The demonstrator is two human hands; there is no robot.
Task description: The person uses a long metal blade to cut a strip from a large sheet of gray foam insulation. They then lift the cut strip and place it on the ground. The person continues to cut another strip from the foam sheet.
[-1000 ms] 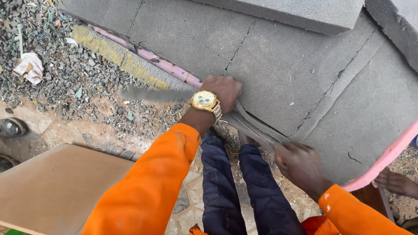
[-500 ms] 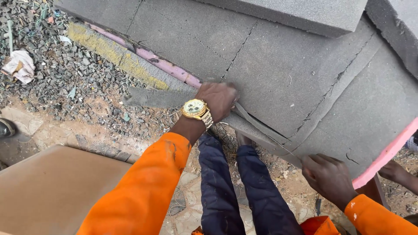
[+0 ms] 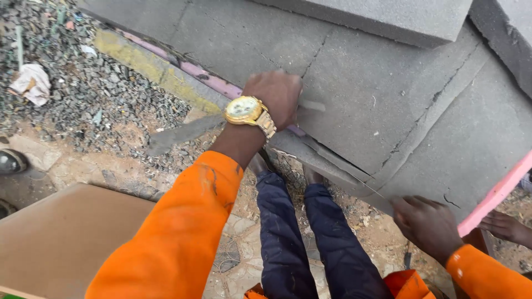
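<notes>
A large grey foam sheet [image 3: 388, 111] lies tilted across the upper and right part of the view, its surface marked by several cracks and cut lines, and its lower edge runs diagonally from upper left to lower right. A long, thin grey strip [image 3: 188, 132] extends from that lower edge toward the left, lying over the gravel [image 3: 83, 105]. The left hand [image 3: 274, 97], with a gold wristwatch [image 3: 249, 112] on its wrist, is closed into a fist at the lower edge of the sheet, where the strip meets it; whether the fingers actually grip the strip cannot be told, since the fist hides them. The right hand [image 3: 426, 224] rests palm down on the lower right corner of the sheet, fingers loosely curled over the edge, holding nothing that can be seen. Both arms wear orange sleeves [image 3: 177, 238], and legs in dark blue trousers [image 3: 310, 238] stand between the hands, just below the sheet edge. A thick grey block [image 3: 388, 16] lies on top of the sheet at the upper edge. A pink strip [image 3: 493, 196] shows under the sheet at the right, and a yellow and pink edge [image 3: 160, 66] runs along it at upper left. Another person's hand [image 3: 507, 227] is at the far right. A brown board [image 3: 61, 238] lies at lower left, and a crumpled scrap [image 3: 32, 83] lies on the gravel.
</notes>
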